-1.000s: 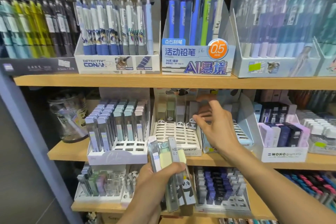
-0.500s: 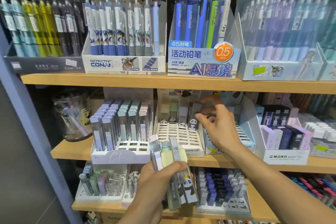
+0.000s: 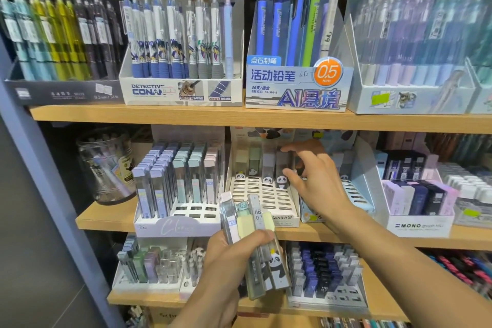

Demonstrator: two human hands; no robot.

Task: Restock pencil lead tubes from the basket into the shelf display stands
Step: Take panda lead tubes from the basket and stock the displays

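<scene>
Head view: the right hand point(image 3: 316, 181) pinches a grey lead tube point(image 3: 282, 165) standing in the back row of the white slotted stand point(image 3: 262, 201). Below and left of it, the left hand point(image 3: 231, 255) grips a fanned bunch of tubes point(image 3: 255, 237).

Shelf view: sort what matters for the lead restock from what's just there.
In play: right hand, grey panda tube, panda stand, left hand, bundle of tubes.
Bystanders: Conan pens, Mono erasers, clear jar.
</scene>
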